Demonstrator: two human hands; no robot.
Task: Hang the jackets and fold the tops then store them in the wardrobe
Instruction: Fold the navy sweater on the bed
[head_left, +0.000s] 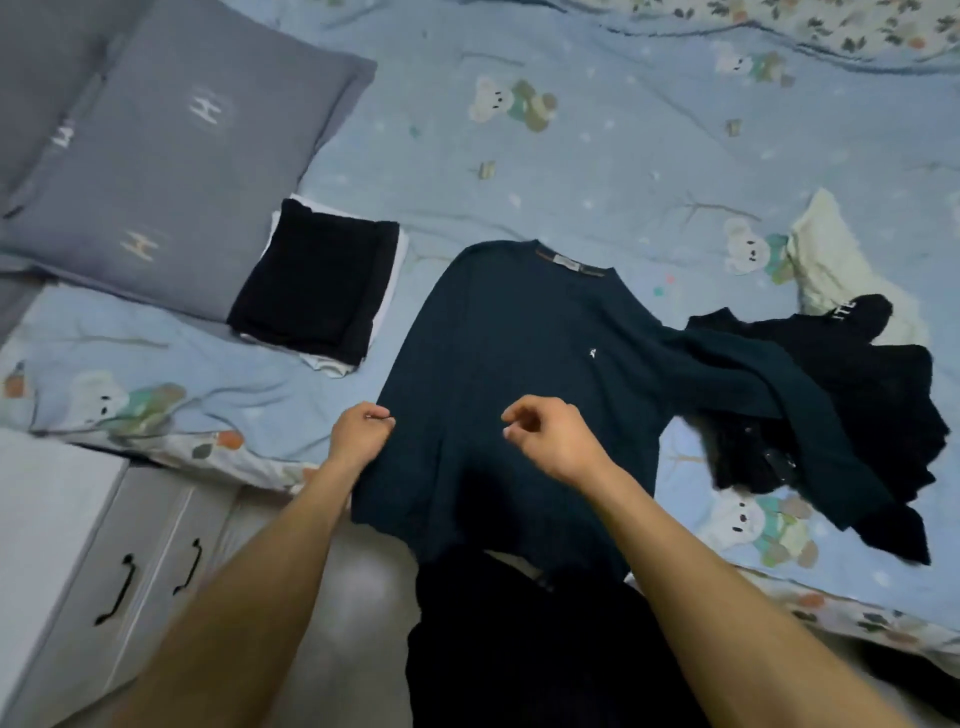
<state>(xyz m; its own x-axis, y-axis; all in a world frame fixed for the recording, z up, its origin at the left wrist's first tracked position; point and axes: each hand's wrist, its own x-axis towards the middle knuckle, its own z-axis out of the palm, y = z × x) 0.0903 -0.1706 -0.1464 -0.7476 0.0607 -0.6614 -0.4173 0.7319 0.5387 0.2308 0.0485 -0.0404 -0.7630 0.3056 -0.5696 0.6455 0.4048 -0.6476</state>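
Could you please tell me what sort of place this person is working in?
Most likely a bedroom: a bed with a bear-print sheet, grey pillows at its head, and a white bedside cabinet. A dark green sweater lies spread on the bed.

Bed (623, 171) covered by a light-blue sheet printed with bears; two grey pillows (166, 171) lay at upper left. A white bedside cabinet (67, 561) with black handles stood beside it. Floor (358, 597) appeared pale, though blurred.

Sweater (509, 364) hem behind dark trousers (519, 649), left sleeve out of sight.
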